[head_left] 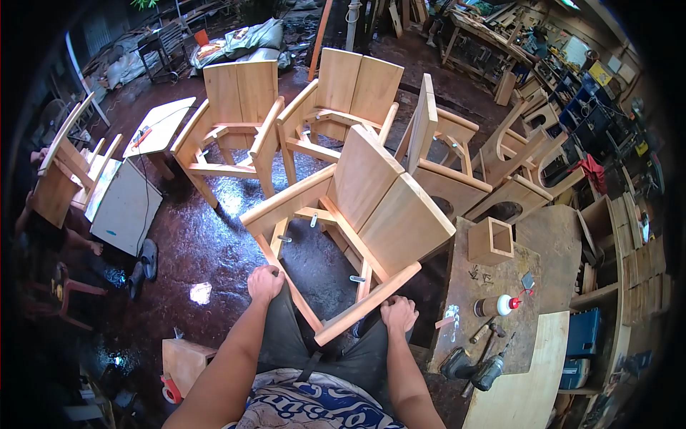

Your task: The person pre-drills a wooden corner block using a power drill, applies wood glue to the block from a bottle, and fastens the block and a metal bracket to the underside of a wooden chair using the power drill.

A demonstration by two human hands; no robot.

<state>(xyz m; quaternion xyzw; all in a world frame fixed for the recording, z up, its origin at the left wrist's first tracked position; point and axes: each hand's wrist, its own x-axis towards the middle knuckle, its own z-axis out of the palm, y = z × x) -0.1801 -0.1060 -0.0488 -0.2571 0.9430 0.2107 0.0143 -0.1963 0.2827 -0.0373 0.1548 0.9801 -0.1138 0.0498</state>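
Right in front of me stands a wooden armchair frame with a two-board backrest and an open seat. Metal brackets are fixed to its inner rails. My left hand is closed at my left knee, against the chair's front rail. By my right knee my right hand has its fingers curled, just beside the near armrest. Whether either hand grips anything is hidden.
Similar chairs stand behind. At right, a workbench carries a wooden box, a glue bottle, a hammer and a cordless drill. A person's hand shows at left, near a white panel.
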